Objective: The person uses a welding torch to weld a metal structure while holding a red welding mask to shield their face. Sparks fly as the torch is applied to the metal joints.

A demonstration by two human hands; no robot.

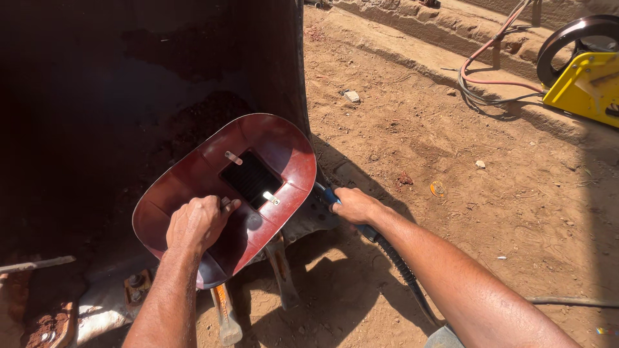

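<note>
My left hand point(196, 222) grips the inner handle of a dark red hand-held welding shield point(193, 177), held tilted in front of a large dark metal bucket point(97, 96). The shield has a dark rectangular viewing window point(250, 178) near its upper part. My right hand point(353, 206) is closed around a blue-handled welding torch point(327, 194), whose tip disappears behind the shield's right edge. A black ribbed cable point(403, 274) runs back from the torch under my forearm. The spot where the torch meets the bucket's edge is hidden.
Worn bucket teeth point(280, 261) and bolts point(135, 281) lie below the shield on reddish dirt ground point(451, 212). A yellow machine with a black wheel point(583, 77) stands at the upper right, with red and grey hoses point(490, 80) trailing by a low concrete ledge point(412, 26).
</note>
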